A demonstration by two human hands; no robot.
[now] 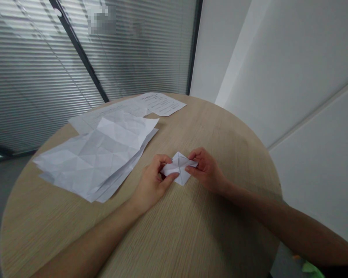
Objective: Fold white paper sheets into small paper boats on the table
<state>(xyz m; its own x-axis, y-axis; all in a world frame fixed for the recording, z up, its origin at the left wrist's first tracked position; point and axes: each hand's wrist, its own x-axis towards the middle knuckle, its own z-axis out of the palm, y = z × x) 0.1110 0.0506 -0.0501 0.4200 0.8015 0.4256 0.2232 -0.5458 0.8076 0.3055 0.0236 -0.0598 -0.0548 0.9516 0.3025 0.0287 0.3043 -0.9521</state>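
A small piece of folded white paper (pixel 179 164), diamond-shaped with creases meeting near its middle, is held just above the round table. My left hand (pixel 156 177) pinches its left corner between thumb and fingers, the thumb lying along the lower left edge. On the opposite side, my right hand (pixel 205 170) grips the right corner, thumb in front and fingers behind. Parts of both corners are hidden by my fingers.
To the left lies a stack of creased white sheets (pixel 104 154) on the wooden table (pixel 220 127). Behind it are printed sheets (pixel 162 103) near the far edge. Window blinds (pixel 150 54) and a white wall (pixel 292 50) stand beyond the table.
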